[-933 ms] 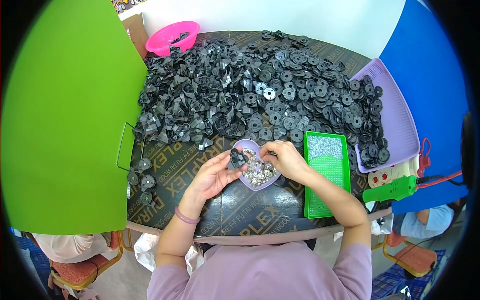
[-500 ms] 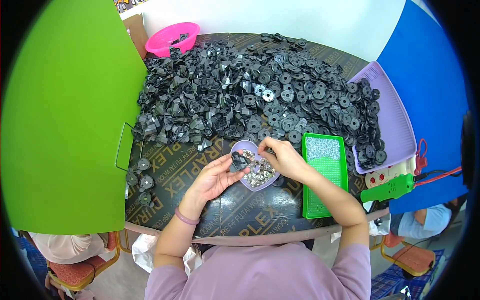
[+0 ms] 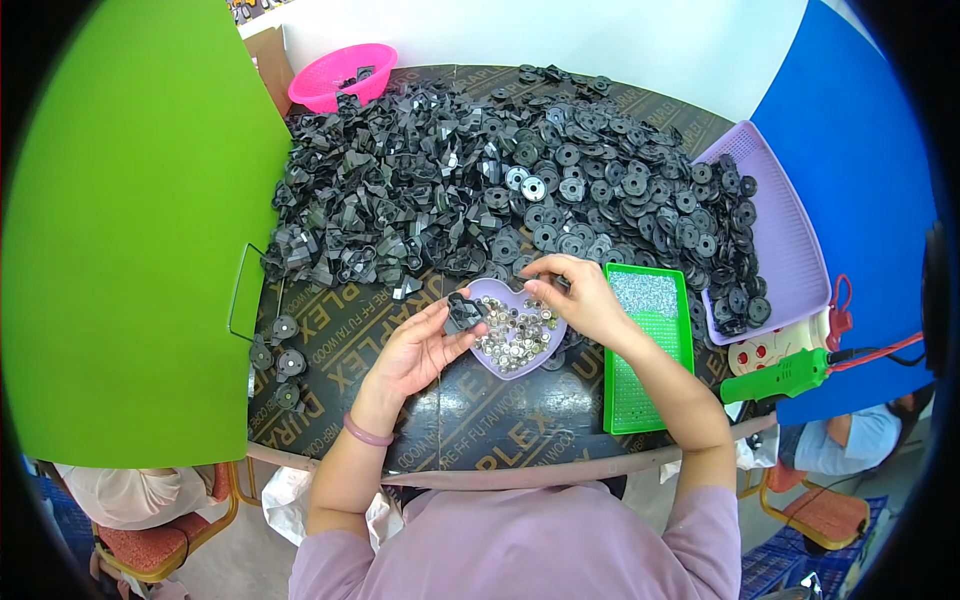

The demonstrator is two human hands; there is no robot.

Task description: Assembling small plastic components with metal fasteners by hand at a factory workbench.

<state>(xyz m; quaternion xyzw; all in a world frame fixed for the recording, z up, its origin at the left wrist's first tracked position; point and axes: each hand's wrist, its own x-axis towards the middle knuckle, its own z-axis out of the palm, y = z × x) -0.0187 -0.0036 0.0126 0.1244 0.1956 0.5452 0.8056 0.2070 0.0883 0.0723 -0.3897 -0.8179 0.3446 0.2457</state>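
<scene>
My left hand [image 3: 408, 350] grips a black plastic housing part [image 3: 465, 313] between thumb and fingers, at the left rim of a lilac heart-shaped dish [image 3: 511, 374]. Small shiny metal pieces [image 3: 520, 345] lie spread in that dish. Over its far right rim, my right hand [image 3: 578, 292] is closed in a pinch, the fingertips by the near edge of a heap of black round discs [image 3: 620, 190]. What lies between those fingertips, if anything, is too small to make out.
Black angular parts [image 3: 370, 200] are heaped at left. Right of the dish lies a green tray [image 3: 650, 420] of small silvery pieces, then a green electric screwdriver [image 3: 775, 378] and a purple basket [image 3: 790, 215]. A pink basket [image 3: 340, 75] stands far left; several assembled parts [image 3: 290, 363] lie near the green panel.
My right hand has moved off the metal pieces, right and slightly away from me, to the dish's far rim. The left hand has drawn a little left with the black part.
</scene>
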